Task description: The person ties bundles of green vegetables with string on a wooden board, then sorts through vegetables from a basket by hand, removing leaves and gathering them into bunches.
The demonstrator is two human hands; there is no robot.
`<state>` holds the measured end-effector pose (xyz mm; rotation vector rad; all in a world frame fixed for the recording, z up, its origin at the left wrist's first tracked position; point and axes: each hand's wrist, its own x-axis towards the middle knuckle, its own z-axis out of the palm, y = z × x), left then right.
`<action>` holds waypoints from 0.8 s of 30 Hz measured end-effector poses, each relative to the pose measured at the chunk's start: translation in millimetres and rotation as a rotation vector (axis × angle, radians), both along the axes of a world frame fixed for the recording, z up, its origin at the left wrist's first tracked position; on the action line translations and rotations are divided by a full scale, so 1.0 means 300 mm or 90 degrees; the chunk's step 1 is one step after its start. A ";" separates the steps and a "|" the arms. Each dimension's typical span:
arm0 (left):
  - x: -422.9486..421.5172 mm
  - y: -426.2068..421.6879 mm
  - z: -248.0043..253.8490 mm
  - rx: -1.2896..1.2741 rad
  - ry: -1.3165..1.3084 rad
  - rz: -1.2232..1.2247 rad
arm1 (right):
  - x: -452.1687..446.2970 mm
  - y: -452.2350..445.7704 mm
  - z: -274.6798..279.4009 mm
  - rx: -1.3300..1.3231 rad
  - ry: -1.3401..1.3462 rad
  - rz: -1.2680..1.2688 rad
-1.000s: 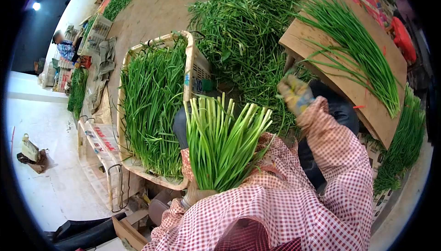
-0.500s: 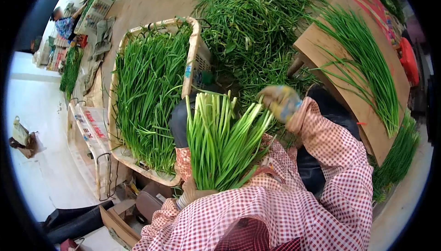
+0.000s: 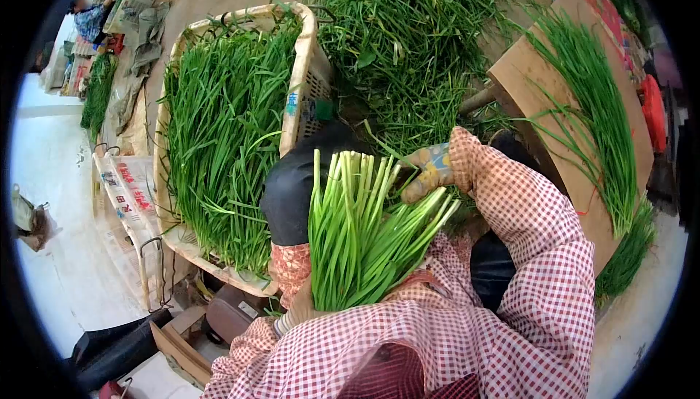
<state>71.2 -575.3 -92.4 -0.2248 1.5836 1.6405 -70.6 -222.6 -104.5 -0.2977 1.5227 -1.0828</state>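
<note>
A bunch of garlic chives point(image 3: 357, 246) rests upright against my lap, pale cut stem ends up. My left hand point(image 3: 297, 310), in a light glove, is closed around the lower, leafy end; its fingers are mostly hidden behind the leaves. At the upper right of the bunch is my right hand point(image 3: 429, 171), in a grey, yellow and blue glove. Its fingers are closed by the stems, and a thin loose leaf point(image 3: 383, 142) runs into them. Some stems on the right side fan away from the rest.
To the left stands a plastic crate point(image 3: 305, 71) filled with chives. A big heap of loose greens point(image 3: 415, 27) covers the floor ahead. On the right, chives point(image 3: 594, 114) lie on a wooden board point(image 3: 536, 89). A person point(image 3: 89, 21) works at the far left.
My right hand has moved down and left, closer to the stems. The right-hand stems now lean further outward. My left hand keeps its hold on the bunch. The view has shifted slightly.
</note>
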 end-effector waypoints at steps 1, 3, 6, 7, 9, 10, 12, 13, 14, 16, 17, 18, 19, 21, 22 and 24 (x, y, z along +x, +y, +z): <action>-0.009 0.004 -0.005 -0.003 -0.001 0.006 | 0.010 -0.015 -0.105 -0.057 -0.037 0.004; -0.034 0.005 -0.014 -0.009 -0.007 0.015 | 0.023 -0.062 -0.186 -0.118 -0.080 0.007; -0.048 0.010 -0.022 -0.019 -0.015 0.020 | 0.049 -0.082 -0.192 -0.114 -0.032 -0.046; -0.053 0.014 -0.032 -0.025 -0.014 0.021 | 0.028 -0.086 -0.085 -0.124 -0.109 -0.074; -0.060 0.014 -0.030 -0.030 -0.018 0.026 | 0.025 -0.080 -0.068 -0.140 -0.133 -0.078; -0.064 0.016 -0.035 -0.035 -0.019 0.027 | 0.029 -0.078 -0.076 -0.153 -0.133 -0.077; -0.071 0.022 -0.041 -0.041 -0.025 0.031 | 0.044 -0.066 -0.132 -0.187 -0.123 -0.080; -0.071 0.023 -0.041 -0.044 -0.027 0.032 | 0.055 -0.061 -0.168 -0.209 -0.119 -0.087; -0.075 0.025 -0.044 -0.044 -0.029 0.035 | 0.062 -0.057 -0.204 -0.239 -0.118 -0.101; -0.076 0.026 -0.041 -0.047 -0.033 0.038 | 0.071 -0.051 -0.280 -0.364 -0.114 -0.184; -0.078 0.018 -0.033 -0.043 -0.037 0.042 | 0.062 -0.039 -0.308 -0.392 -0.076 -0.253; -0.073 0.025 -0.039 -0.045 -0.037 0.045 | -0.013 -0.025 -0.163 0.021 0.117 -0.209; -0.070 0.024 -0.036 -0.043 -0.041 0.048 | -0.031 -0.001 -0.179 0.080 0.291 -0.321; -0.043 0.019 -0.003 -0.031 -0.053 0.058 | -0.030 0.103 -0.237 0.417 0.329 -0.264; -0.023 0.017 0.009 -0.027 -0.054 0.058 | -0.005 0.111 -0.161 0.608 0.327 -0.189; 0.008 0.006 0.029 -0.011 -0.057 0.059 | 0.052 0.213 -0.282 0.637 0.192 0.013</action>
